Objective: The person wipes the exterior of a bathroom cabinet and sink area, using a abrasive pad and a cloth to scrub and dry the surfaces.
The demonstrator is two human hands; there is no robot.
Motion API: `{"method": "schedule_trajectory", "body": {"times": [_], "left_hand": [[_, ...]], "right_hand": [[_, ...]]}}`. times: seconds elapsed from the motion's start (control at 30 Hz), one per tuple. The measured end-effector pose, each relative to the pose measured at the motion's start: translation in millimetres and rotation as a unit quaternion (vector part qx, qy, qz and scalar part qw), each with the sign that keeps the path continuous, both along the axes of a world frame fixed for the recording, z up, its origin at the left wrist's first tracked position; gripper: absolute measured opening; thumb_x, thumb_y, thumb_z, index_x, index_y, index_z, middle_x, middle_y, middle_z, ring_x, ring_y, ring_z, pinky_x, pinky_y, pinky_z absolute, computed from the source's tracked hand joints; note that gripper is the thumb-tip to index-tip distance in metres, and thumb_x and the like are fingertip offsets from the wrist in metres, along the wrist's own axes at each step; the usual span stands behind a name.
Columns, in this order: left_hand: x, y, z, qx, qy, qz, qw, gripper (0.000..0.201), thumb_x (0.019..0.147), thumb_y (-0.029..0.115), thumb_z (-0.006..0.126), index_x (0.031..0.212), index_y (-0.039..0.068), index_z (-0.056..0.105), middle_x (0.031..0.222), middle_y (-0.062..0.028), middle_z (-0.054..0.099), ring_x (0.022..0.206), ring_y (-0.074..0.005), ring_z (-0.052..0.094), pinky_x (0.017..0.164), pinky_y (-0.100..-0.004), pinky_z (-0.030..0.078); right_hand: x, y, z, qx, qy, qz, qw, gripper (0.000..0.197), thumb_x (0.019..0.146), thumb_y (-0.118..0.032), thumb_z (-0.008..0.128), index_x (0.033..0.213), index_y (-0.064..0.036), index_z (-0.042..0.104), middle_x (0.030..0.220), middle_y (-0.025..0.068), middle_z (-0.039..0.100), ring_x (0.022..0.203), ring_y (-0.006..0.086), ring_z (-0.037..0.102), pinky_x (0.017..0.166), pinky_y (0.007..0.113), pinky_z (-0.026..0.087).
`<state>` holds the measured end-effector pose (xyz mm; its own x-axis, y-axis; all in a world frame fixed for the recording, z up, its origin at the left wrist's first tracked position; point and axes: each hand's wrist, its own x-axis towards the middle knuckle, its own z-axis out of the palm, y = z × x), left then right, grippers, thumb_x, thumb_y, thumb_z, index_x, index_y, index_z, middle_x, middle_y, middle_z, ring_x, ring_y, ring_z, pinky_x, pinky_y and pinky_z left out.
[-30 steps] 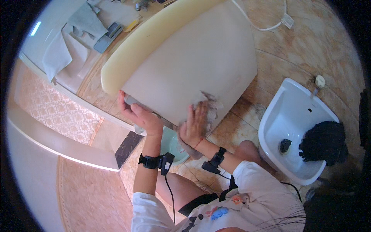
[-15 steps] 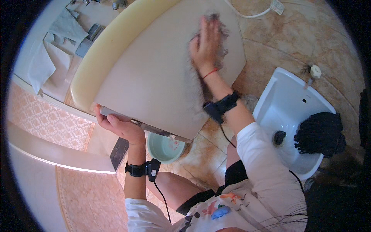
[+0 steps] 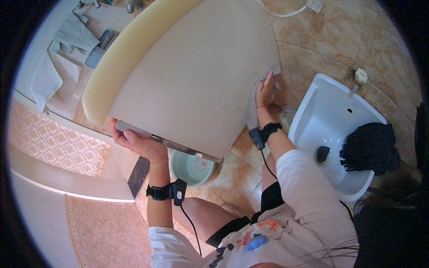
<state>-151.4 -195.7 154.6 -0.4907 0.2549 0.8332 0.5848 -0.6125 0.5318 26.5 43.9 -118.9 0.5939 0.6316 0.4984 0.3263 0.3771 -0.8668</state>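
Note:
A large off-white panel (image 3: 192, 85) with a metal strip along its near edge fills the middle of the view. My left hand (image 3: 136, 142) is curled around its near left corner, fingers behind and thumb on the strip. At the panel's right edge, my right hand (image 3: 264, 94) presses a grey cloth (image 3: 253, 107) against the surface, with the cloth hanging below the palm and its fingers extended along the edge. A thick cream-yellow rim (image 3: 118, 67) curves along the panel's left side.
A white mop sink (image 3: 308, 120) with a dark mop head (image 3: 368, 148) stands at the right, below a tap (image 3: 361, 76). Under the panel, a pale green basin (image 3: 190, 167) sits on the tiled floor. Cloths (image 3: 73, 33) and a grey soap dish (image 3: 101, 48) lie at the upper left.
My right hand and the grey cloth have moved down and right, from the panel's upper area to its right edge. My left hand keeps its hold at the corner.

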Motion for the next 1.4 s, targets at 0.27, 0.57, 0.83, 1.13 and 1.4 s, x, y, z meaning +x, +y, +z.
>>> {"method": "schedule_trajectory", "body": {"times": [0.27, 0.57, 0.83, 1.13, 1.4], "left_hand": [[-0.9, -2.7, -0.8, 0.006, 0.019, 0.023, 1.000, 0.044, 0.087, 0.027, 0.033, 0.124, 0.004, 0.034, 0.125, -0.0103, 0.033, 0.113, -0.0231, 0.036, 0.095, -0.0348, 0.033], [2.9, -1.2, -0.8, 0.003, -0.007, -0.002, 1.000, 0.044, 0.087, 0.027, 0.034, 0.126, 0.006, 0.033, 0.127, -0.0107, 0.032, 0.113, -0.0248, 0.037, 0.093, -0.0358, 0.035], [-3.1, -2.2, -4.4, 0.013, 0.010, -0.034, 0.999, 0.045, 0.089, 0.028, 0.032, 0.126, 0.003, 0.030, 0.131, -0.0137, 0.032, 0.118, -0.0273, 0.035, 0.097, -0.0380, 0.033], [-2.7, 0.1, -6.2, 0.018, -0.006, -0.039, 0.999, 0.045, 0.089, 0.028, 0.032, 0.126, 0.003, 0.030, 0.129, -0.0136, 0.032, 0.117, -0.0258, 0.035, 0.095, -0.0369, 0.034], [-2.1, -4.9, -0.8, -0.001, 0.000, -0.001, 1.000, 0.046, 0.091, 0.033, 0.032, 0.127, 0.004, 0.028, 0.124, -0.0130, 0.036, 0.115, -0.0242, 0.038, 0.095, -0.0362, 0.035]], "right_hand": [[-70.0, -133.4, 67.6, 0.081, -0.017, 0.098, 0.992, 0.062, 0.078, -0.014, 0.040, 0.136, -0.0001, 0.022, 0.138, 0.0294, 0.019, 0.128, 0.0436, 0.017, 0.105, 0.051, 0.010], [-77.4, -163.2, 22.6, 0.153, -0.159, 0.191, 0.956, 0.068, 0.070, -0.017, 0.048, 0.133, 0.0005, 0.027, 0.134, 0.0310, 0.022, 0.125, 0.0497, 0.017, 0.103, 0.056, 0.013], [-77.2, -198.1, -41.5, -0.009, -0.176, 0.259, 0.950, 0.066, 0.078, -0.019, 0.046, 0.135, 0.0018, 0.019, 0.137, 0.0303, 0.016, 0.127, 0.0482, 0.012, 0.104, 0.054, 0.012], [-50.5, -137.2, 76.4, 0.088, -0.091, 0.158, 0.979, 0.063, 0.082, -0.022, 0.044, 0.136, 0.0002, 0.021, 0.140, 0.0251, 0.016, 0.130, 0.0416, 0.012, 0.106, 0.050, 0.008], [-90.9, -211.9, 39.8, 0.165, -0.209, 0.312, 0.912, 0.053, 0.079, -0.024, 0.053, 0.124, 0.0008, 0.040, 0.128, 0.0252, 0.034, 0.119, 0.0449, 0.031, 0.099, 0.050, 0.027]]}}
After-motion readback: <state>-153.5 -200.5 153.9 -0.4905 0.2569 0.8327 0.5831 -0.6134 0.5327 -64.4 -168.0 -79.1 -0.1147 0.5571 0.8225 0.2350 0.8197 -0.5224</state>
